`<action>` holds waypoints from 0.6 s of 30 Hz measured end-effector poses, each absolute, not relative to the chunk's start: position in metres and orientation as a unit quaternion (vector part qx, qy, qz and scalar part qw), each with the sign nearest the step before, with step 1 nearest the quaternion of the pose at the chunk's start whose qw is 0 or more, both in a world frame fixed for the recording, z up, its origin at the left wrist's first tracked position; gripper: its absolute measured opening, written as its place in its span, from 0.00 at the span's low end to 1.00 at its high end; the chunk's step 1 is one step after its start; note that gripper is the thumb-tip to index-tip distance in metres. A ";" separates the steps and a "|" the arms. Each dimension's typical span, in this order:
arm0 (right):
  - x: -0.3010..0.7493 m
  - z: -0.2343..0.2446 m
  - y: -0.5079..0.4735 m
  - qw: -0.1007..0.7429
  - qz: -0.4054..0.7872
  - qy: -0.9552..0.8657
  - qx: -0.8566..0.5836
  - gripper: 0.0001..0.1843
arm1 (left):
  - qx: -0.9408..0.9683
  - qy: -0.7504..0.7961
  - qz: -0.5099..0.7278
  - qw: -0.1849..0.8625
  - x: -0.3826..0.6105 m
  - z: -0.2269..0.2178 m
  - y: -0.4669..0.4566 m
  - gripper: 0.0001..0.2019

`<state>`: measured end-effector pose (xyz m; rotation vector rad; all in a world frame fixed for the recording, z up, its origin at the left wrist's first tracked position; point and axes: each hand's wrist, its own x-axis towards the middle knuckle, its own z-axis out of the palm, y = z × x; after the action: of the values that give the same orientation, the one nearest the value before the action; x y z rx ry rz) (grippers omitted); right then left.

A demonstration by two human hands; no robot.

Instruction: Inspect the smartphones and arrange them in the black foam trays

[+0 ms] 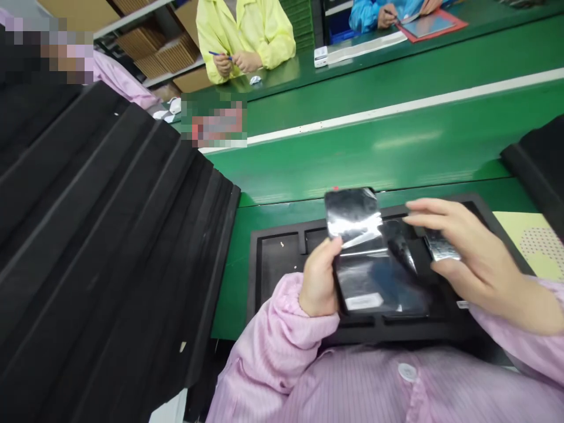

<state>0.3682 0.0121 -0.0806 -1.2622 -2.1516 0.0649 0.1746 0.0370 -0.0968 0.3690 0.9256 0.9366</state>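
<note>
In the head view, our left hand (321,279) grips a glossy black panel (353,214) above the foam tray (252,267) on the green surface (282,214), our right hand (480,264) spreads seemingly unladen by a shiny piece (442,248), and we judge the work midway: panel in hand, clear film (403,294) hanging loose.

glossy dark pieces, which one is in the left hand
The glossy panel with a white patch low on its face, its edge held by the left hand. The other glossy piece shows between spread thumb and fingers of the right hand.
</note>
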 end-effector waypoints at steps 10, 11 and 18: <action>0.411 -0.140 -0.088 0.174 -0.047 -0.857 -0.483 0.12 | 0.573 0.605 0.292 0.470 0.142 -0.145 0.009 0.30; 0.409 -0.147 -0.092 0.170 -0.080 -0.852 -0.489 0.13 | 0.631 0.592 0.261 0.428 0.144 -0.150 0.006 0.28; 0.397 -0.123 -0.092 0.176 -0.083 -0.837 -0.511 0.18 | 0.794 0.458 0.297 0.268 0.137 -0.122 -0.006 0.18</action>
<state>0.3966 -0.0917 -0.1228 -1.4478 -2.3720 -0.2343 0.1373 -0.0059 -0.1218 2.1406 1.2364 0.8003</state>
